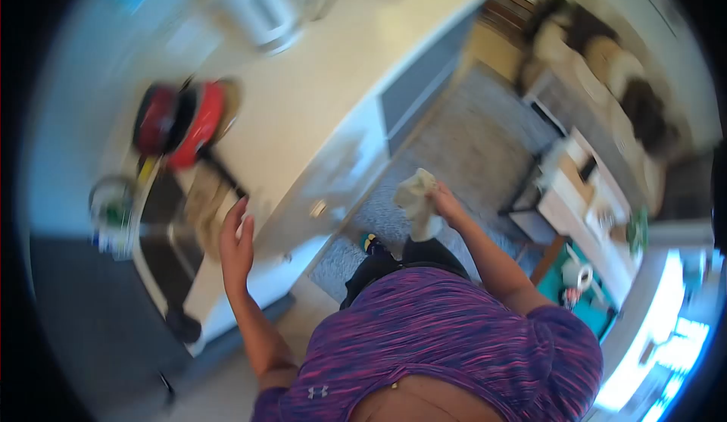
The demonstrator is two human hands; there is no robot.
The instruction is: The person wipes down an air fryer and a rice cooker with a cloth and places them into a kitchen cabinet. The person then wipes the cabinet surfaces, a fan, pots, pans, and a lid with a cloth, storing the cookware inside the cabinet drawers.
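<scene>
My right hand (448,204) is closed on a pale, crumpled cloth (416,198) that hangs down in front of my legs, above the floor. My left hand (238,248) is raised by the counter edge with its fingers apart and nothing in it. Just beyond its fingertips lies the black handle (222,170) of a red pan (203,123), which leans with other dark and red cookware on the counter. A brownish cloth (204,206) lies beside the sink, close to my left hand. Motion blurs much of the view.
A white kettle (265,13) stands at the back of the long pale counter (326,66). The dark sink (161,195) is at the left. A grey rug (485,130) covers the floor ahead. At the right are a cluttered table (583,217) and a sofa (583,73) with cushions.
</scene>
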